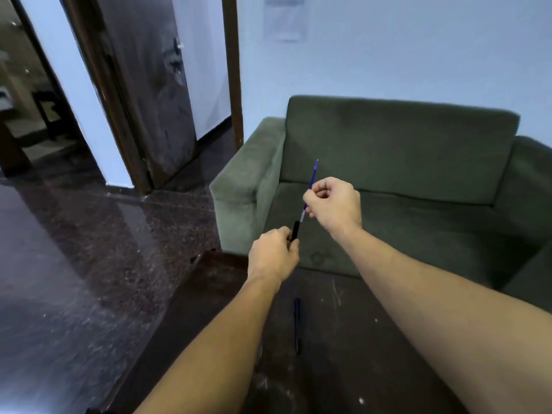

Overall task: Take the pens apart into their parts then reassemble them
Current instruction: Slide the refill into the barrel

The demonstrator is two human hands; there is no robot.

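My left hand is closed around a black pen barrel, of which only the top end shows above my fingers. My right hand pinches a thin blue refill that points up and away; its lower end sits at or just above the barrel's mouth. Both hands are raised above the table, in front of the sofa. A second dark pen lies whole on the dark wooden table, between my forearms.
A green sofa stands right behind the table. To the left are polished dark stone floor and an open dark wooden door. The table's left corner lies near my left wrist.
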